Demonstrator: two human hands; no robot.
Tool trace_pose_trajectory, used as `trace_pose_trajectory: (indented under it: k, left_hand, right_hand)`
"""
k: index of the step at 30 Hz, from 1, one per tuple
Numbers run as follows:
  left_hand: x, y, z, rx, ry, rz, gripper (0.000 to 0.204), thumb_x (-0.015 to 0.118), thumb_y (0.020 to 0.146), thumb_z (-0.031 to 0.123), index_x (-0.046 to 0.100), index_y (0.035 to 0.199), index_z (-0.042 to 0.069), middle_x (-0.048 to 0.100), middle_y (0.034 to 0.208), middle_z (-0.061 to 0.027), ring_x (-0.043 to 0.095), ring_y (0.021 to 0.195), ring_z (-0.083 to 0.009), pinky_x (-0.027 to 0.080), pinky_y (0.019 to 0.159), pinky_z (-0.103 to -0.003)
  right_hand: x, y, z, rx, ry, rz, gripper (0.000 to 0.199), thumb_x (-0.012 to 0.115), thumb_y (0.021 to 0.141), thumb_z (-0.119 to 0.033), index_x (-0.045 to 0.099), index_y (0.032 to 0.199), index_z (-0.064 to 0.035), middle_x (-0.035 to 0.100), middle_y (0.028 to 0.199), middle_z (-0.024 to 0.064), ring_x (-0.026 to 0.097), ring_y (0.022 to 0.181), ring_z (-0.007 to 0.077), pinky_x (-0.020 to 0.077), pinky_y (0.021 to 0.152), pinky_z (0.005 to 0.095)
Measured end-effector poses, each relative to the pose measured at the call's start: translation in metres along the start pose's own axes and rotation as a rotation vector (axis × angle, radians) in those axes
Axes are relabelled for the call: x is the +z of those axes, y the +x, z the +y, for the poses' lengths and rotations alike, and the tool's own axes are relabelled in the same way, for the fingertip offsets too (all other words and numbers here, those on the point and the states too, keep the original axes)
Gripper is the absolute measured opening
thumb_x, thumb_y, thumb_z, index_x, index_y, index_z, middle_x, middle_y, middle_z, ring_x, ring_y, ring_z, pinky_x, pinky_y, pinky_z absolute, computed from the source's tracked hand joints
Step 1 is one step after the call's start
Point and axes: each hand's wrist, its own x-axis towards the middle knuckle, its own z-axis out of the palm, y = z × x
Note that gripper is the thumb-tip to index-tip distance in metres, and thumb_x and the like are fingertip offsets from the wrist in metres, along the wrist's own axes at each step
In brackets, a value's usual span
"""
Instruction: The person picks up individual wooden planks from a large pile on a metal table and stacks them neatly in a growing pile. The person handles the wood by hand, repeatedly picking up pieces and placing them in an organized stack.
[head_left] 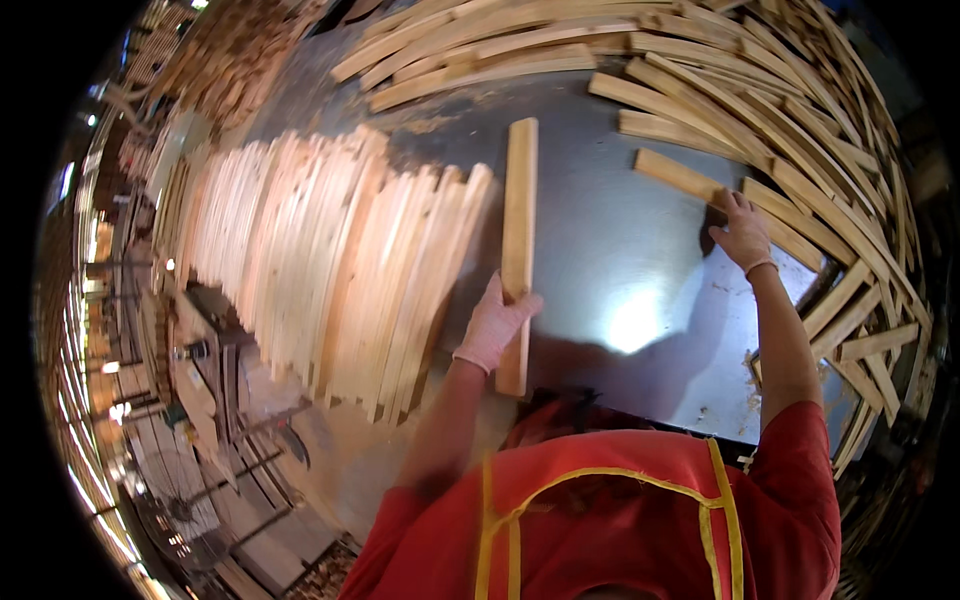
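A pale wooden slat (519, 200) stands lengthwise before me on the dark metal tabletop (590, 220). My left hand (494, 322), in a light glove, grips it near its lower end, with the thumb across its face. To the right, my right hand (744, 232), also gloved, reaches to another wooden slat (675, 176) that slants down to the right. Its fingers close over that slat's middle; the fingertips are partly hidden. Left of my left hand, many slats (330, 250) lie side by side in a slightly uneven row.
A loose pile of wooden slats (790, 110) crosses over itself along the far and right sides of the table. Several slats (480, 75) lie at the far edge. Sawdust (425, 123) is scattered there. More stacked wood (215, 70) stands beyond at the far left.
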Motion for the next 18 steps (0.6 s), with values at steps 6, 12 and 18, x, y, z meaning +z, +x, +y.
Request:
trace_pose_trajectory:
  k: [6,12,18]
  left_hand:
    - [-0.051,-0.010,-0.063,0.183,-0.093,0.083,0.060,0.071,0.102,0.029,0.056,0.153,0.000,0.075,0.126,-0.0180,0.072,0.111,-0.0258,0.056,0.099,-0.039]
    - [-0.058,-0.078,-0.067,0.198,0.602,0.229,0.063,0.065,0.099,0.030,0.052,0.154,0.003,0.072,0.118,-0.0274,0.071,0.104,-0.0471,0.057,0.089,-0.056]
    - [-0.078,-0.087,-0.084,0.355,1.022,0.436,0.072,0.070,0.095,0.036,0.049,0.158,0.008,0.068,0.123,-0.0204,0.066,0.110,-0.0424,0.052,0.100,-0.056]
  right_hand:
    - [0.014,0.013,-0.055,0.072,0.212,-0.119,0.066,0.078,0.091,-0.036,0.058,0.150,-0.0129,0.076,0.126,0.0204,0.073,0.113,0.0394,0.0561,0.102,0.0453]
    - [0.069,-0.097,-0.287,-0.014,1.052,-0.595,0.080,0.075,0.097,-0.044,0.045,0.157,0.0004,0.074,0.122,0.0182,0.072,0.111,0.0279,0.0563,0.099,0.0389]
    - [0.027,-0.093,-0.405,-0.229,0.883,-0.840,0.073,0.069,0.092,-0.042,0.055,0.150,-0.0012,0.068,0.137,0.0313,0.065,0.129,0.0459,0.0498,0.110,0.0468]
